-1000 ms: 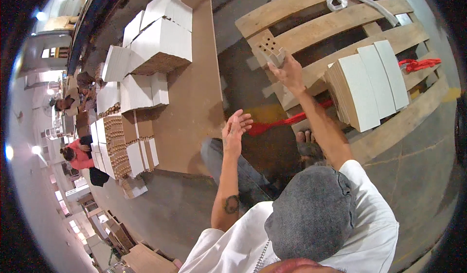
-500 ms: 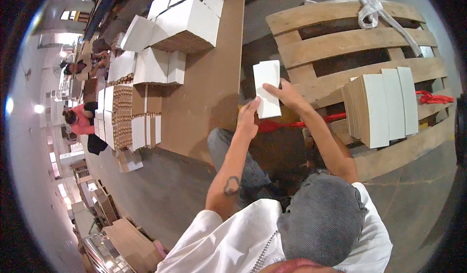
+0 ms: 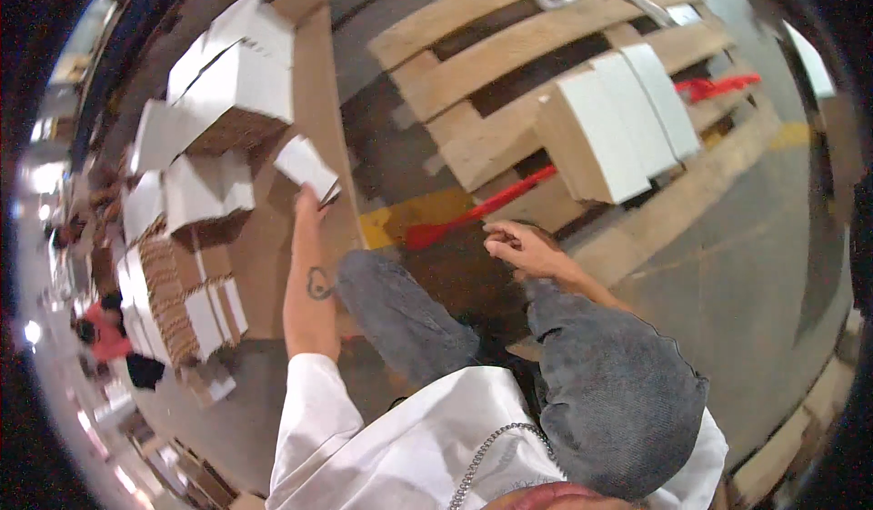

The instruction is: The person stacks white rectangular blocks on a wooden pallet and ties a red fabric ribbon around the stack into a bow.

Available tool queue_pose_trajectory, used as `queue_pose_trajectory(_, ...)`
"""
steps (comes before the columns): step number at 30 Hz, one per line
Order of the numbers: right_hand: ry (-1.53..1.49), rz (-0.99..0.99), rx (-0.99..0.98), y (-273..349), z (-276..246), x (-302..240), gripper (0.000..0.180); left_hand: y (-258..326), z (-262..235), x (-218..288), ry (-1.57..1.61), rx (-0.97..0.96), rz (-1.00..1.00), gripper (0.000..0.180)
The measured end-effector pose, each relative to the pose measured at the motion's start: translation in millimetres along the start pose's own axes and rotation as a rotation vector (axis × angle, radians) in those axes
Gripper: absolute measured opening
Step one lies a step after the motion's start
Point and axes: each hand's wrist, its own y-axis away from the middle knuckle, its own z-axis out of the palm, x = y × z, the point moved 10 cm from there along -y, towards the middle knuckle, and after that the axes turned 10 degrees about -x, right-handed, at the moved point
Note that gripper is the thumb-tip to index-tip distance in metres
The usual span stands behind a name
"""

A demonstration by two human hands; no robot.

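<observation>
Over the brown board [image 3: 273, 287] on the left, our left hand [image 3: 314, 198] grips a white piece [image 3: 300, 160] by its near end, likely leaving the far end clear! Midway, our right hand [image 3: 525, 248] sits loose-fingered, nothing visible in it. Farther right, we've a pallet [image 3: 637, 230] carrying a white stack [image 3: 627, 124], packed close, probably for steadiness.

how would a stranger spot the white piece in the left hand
Find the brown board, left of the pallet. Over it, the left hand holds the white piece. Unlike the neighbouring white stacks, it is in the person's grip.
</observation>
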Motion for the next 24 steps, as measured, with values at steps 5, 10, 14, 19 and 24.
queue_pose_trajectory(5, -0.230, 0.027, 0.305, 81.2, -31.4, 37.1, 0.040, -4.9, -54.7, 70.3, -0.564, 0.117, 0.419, 0.039)
queue_pose_trajectory(10, -0.320, 0.057, 0.925, 216.1, -100.8, 86.4, 0.030, 114.6, 131.4, 73.5, -0.887, -0.267, 1.047, 0.025)
queue_pose_trajectory(14, -0.178, -0.101, 1.047, 266.4, -144.8, 40.6, 0.029, 103.5, 224.6, -58.0, -1.270, -0.706, 0.451, 0.033)
queue_pose_trajectory(19, 0.064, -0.046, 0.827, 259.2, -183.8, -67.4, 0.032, 56.4, 261.7, -117.1, -1.319, -0.710, 0.439, 0.039)
queue_pose_trajectory(24, 0.689, 0.373, 0.738, 300.0, -274.8, -46.4, 0.030, 157.0, 302.8, -150.9, -1.407, -0.798, 0.571, 0.052)
